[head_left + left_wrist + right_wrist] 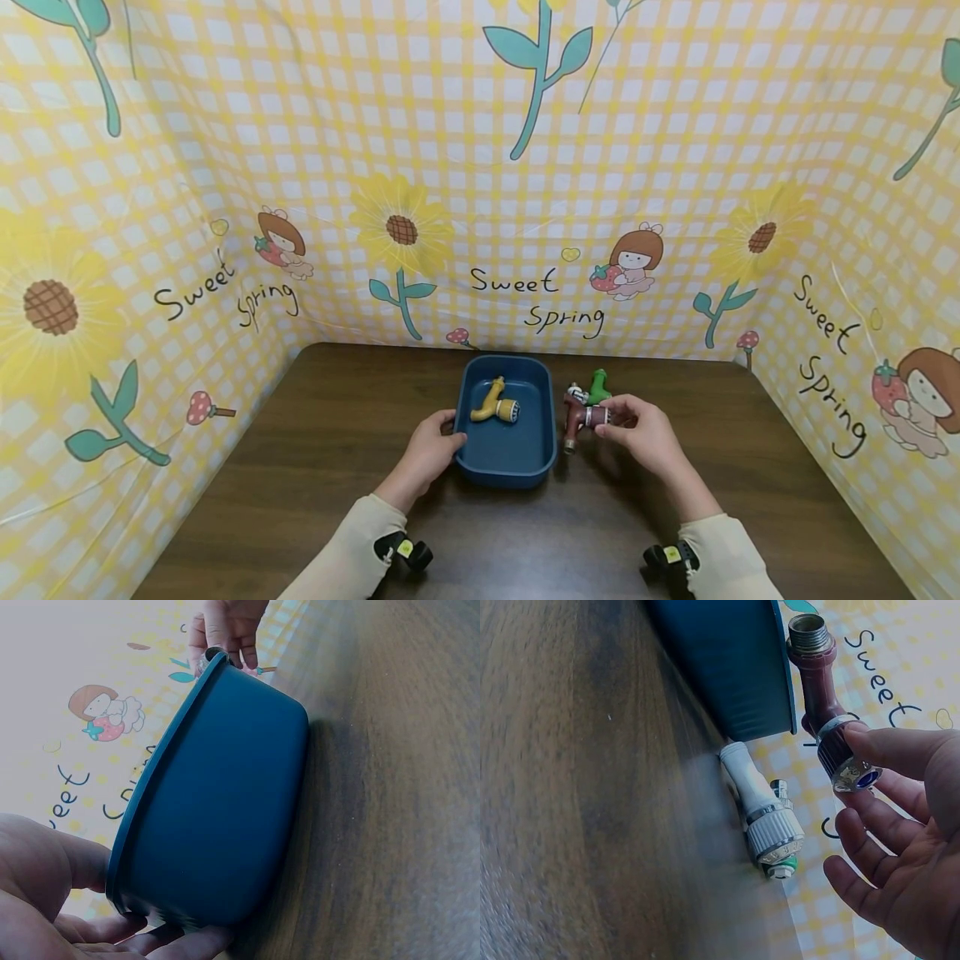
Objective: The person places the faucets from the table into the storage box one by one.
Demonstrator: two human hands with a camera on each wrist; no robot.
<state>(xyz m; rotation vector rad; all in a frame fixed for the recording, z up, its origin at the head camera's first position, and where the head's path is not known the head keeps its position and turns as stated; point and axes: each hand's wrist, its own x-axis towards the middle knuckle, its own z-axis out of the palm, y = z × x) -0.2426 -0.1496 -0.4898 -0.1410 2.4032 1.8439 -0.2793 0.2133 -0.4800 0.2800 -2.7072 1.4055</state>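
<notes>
My left hand [429, 452] grips the left side of a blue plastic tub [513, 481], thumb at the rim and fingers against the outer wall. Inside the tub lies a yellow tap [487, 405]. To the right of the tub, my right hand [641, 429] pinches a dark red tap [819, 686] by its ribbed knob, between thumb and fingers. The red tap is held above the table, its threaded end near the tub's rim in the right wrist view. Below it a white tap [751, 780] lies on the table, with a green tap [599, 387] behind.
The brown wooden table [337, 467] extends around the tub. A yellow checked cloth [420, 125] with printed sunflowers and lettering walls in the back and both sides. Each wrist wears a small black camera [405, 552].
</notes>
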